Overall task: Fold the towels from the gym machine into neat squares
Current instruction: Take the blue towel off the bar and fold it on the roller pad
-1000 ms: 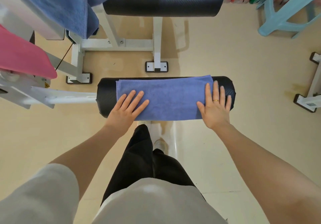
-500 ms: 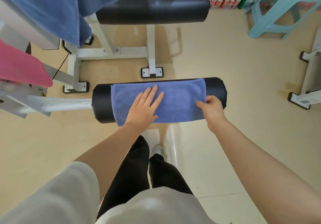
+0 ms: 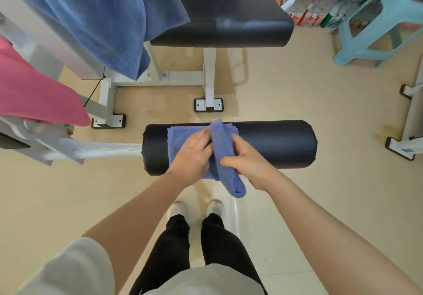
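We are mid-fold: our right hand point(image 3: 246, 164) pinches the periwinkle towel point(image 3: 223, 155) over our flat left hand point(image 3: 192, 155) on the roller pad point(image 3: 274, 143), while the blue towel point(image 3: 103, 19) and pink towel point(image 3: 34, 95) hang unfolded.

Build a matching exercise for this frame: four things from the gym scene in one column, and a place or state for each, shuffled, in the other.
Things:
1. periwinkle towel
2. pink towel
3. dark blue towel
4. turquoise stool

Places or states:
A. standing on the floor at the far right
B. draped over the machine frame at the left edge
C. being folded on the black roller pad, left hand pressing it, right hand bringing one end over
D. hanging at the top left, beside the black seat pad

Pairs: 1-C, 2-B, 3-D, 4-A
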Motion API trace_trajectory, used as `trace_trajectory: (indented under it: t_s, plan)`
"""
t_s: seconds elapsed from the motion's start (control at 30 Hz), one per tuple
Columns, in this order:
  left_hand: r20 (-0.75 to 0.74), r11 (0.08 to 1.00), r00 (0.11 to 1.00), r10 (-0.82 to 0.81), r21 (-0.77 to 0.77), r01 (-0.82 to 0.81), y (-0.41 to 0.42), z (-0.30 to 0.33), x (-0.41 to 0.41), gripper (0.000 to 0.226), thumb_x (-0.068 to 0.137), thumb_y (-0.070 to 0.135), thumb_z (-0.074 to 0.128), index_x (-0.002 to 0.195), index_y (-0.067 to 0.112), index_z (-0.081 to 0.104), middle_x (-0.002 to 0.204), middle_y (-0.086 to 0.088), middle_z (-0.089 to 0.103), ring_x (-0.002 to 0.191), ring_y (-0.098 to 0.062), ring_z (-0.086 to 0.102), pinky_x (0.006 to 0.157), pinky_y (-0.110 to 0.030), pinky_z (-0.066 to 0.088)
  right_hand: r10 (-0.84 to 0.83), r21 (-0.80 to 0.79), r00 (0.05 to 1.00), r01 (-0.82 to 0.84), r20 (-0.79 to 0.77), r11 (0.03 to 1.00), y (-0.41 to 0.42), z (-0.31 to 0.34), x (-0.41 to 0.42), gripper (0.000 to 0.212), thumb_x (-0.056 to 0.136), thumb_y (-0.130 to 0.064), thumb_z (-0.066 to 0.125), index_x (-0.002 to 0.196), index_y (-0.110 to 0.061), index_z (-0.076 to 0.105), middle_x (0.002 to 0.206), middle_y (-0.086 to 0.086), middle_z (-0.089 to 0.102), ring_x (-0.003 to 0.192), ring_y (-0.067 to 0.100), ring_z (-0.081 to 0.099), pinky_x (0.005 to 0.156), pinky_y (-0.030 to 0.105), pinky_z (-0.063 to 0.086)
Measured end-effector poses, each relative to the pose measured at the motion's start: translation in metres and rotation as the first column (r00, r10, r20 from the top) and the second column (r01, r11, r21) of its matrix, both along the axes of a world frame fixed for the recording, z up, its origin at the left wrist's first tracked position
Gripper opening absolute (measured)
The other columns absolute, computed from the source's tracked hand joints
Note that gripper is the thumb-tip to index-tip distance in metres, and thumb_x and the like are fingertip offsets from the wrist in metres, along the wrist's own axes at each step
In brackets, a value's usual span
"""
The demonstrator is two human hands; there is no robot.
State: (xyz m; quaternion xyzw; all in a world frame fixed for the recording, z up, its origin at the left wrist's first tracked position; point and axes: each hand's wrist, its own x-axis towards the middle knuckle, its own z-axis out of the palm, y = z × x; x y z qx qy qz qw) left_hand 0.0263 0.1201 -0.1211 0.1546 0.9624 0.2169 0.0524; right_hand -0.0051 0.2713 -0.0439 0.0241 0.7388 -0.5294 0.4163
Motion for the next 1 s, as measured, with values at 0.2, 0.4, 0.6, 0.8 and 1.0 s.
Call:
trace_trajectory:
  t_s: [0.2, 0.4, 0.6, 0.8, 1.0]
  plan:
    - [0.265, 0.888, 0.873, 0.41, 0.101, -0.448, -0.078, 0.009, 0.024, 0.026, 0.093, 0.004, 0.043, 0.109, 0.005, 0.064, 0.107, -0.014, 0.059, 0.09, -0.025, 0.056, 0.079, -0.026, 0.039, 0.083, 0.187, 0.982, -0.05, -0.172, 0.981, -0.065, -0.022, 0.017, 0.049, 0.083, -0.007, 0.053, 0.129, -0.019, 0.039, 0.089, 0.001, 0.058, 0.085, 0.019, 0.059, 0.075, 0.032, 0.05]
    - [0.561, 0.687, 0.7, 0.442, 0.29, -0.666, -0.081, 0.025, 0.015, 0.043, 0.099, 0.03, 0.035, 0.078, -0.001, 0.055, 0.081, -0.012, 0.054, 0.077, -0.022, 0.049, 0.076, -0.033, 0.041, 0.236, 0.26, 0.923, -0.158, -0.304, 0.953, -0.099, -0.045, 0.036, 0.051, 0.086, -0.016, 0.058, 0.131, -0.013, 0.034, 0.108, 0.005, 0.059, 0.088, 0.017, 0.061, 0.089, 0.034, 0.05]
    - [0.499, 0.796, 0.712, 0.494, 0.069, -0.601, -0.074, 0.015, 0.0, 0.023, 0.096, 0.023, 0.044, 0.084, 0.003, 0.047, 0.081, -0.005, 0.043, 0.075, -0.022, 0.04, 0.064, -0.027, 0.028, 0.026, 0.263, 0.918, 0.086, -0.395, 0.961, -0.08, -0.049, 0.037, 0.035, 0.094, -0.013, 0.047, 0.128, -0.015, 0.051, 0.109, 0.007, 0.061, 0.086, 0.014, 0.055, 0.086, 0.027, 0.047]
    - [0.424, 0.812, 0.723, 0.545, -0.053, -0.582, -0.068, 0.013, -0.006, 0.037, 0.1, 0.024, 0.029, 0.11, -0.001, 0.054, 0.123, -0.016, 0.047, 0.111, -0.031, 0.043, 0.097, -0.038, 0.031, -0.309, 0.414, 0.881, 0.447, -0.358, 0.793, -0.037, -0.06, 0.016, 0.049, 0.084, -0.027, 0.065, 0.126, -0.011, 0.046, 0.116, 0.007, 0.055, 0.104, 0.023, 0.055, 0.085, 0.032, 0.045]
    - [0.707, 0.569, 0.455, 0.541, 0.091, -0.817, -0.059, 0.04, -0.027, 0.034, 0.097, 0.03, 0.035, 0.079, 0.01, 0.056, 0.091, -0.016, 0.06, 0.086, -0.032, 0.054, 0.078, -0.036, 0.041, -0.468, -0.051, 0.873, 0.478, 0.14, 0.877, -0.021, -0.031, 0.003, 0.018, 0.083, -0.015, 0.06, 0.099, -0.013, 0.067, 0.092, 0.003, 0.071, 0.085, 0.02, 0.066, 0.072, 0.03, 0.049]
